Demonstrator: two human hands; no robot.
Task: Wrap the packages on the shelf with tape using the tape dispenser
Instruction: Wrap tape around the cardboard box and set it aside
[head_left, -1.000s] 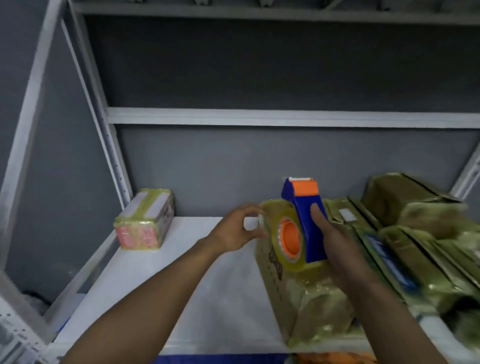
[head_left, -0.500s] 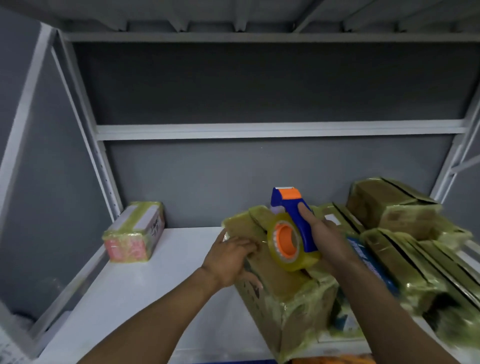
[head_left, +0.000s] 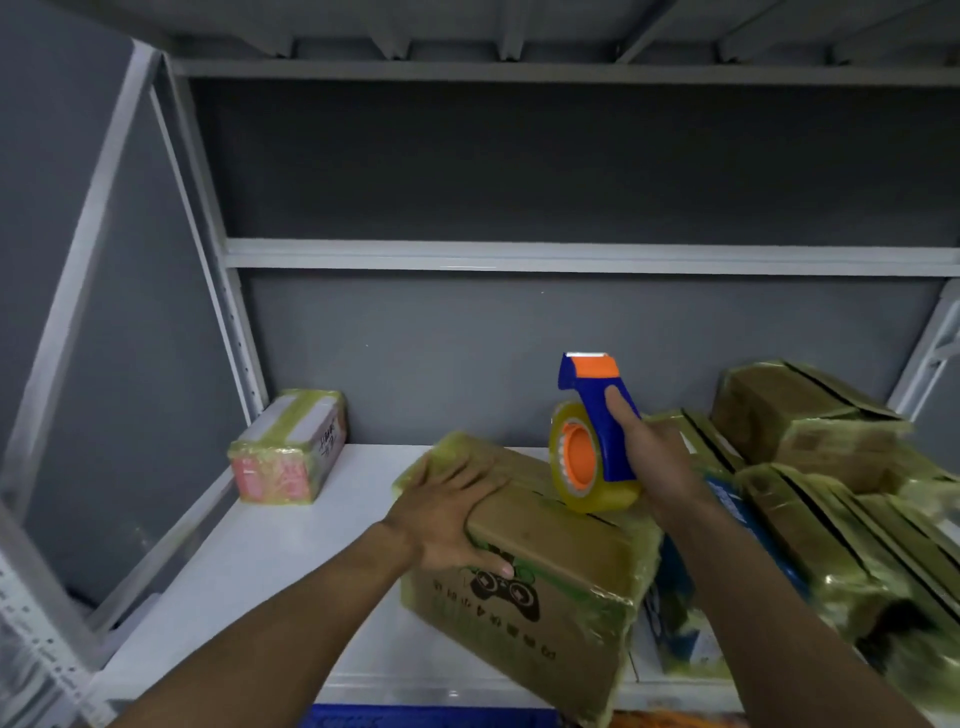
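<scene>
A brown cardboard box (head_left: 550, 577) with a game-controller print and yellowish tape on its ends lies tilted on the white shelf (head_left: 270, 561). My left hand (head_left: 452, 514) lies over the box's upper left edge, fingers spread on top and thumb down its front. My right hand (head_left: 660, 462) grips the blue handle of the blue-and-orange tape dispenser (head_left: 592, 441). Its clear tape roll rests on the box's top right, cutter end pointing up.
A small taped pink-and-white package (head_left: 291, 452) stands at the shelf's back left. Several taped boxes (head_left: 810, 431) are piled at the right, right behind my right arm. A grey upright (head_left: 228, 291) bounds the left, and another shelf board (head_left: 571, 254) runs above.
The box has turned, its printed front now facing me. My left hand slid from its near corner across its top left edge. The dispenser stays on the box top in my right hand.
</scene>
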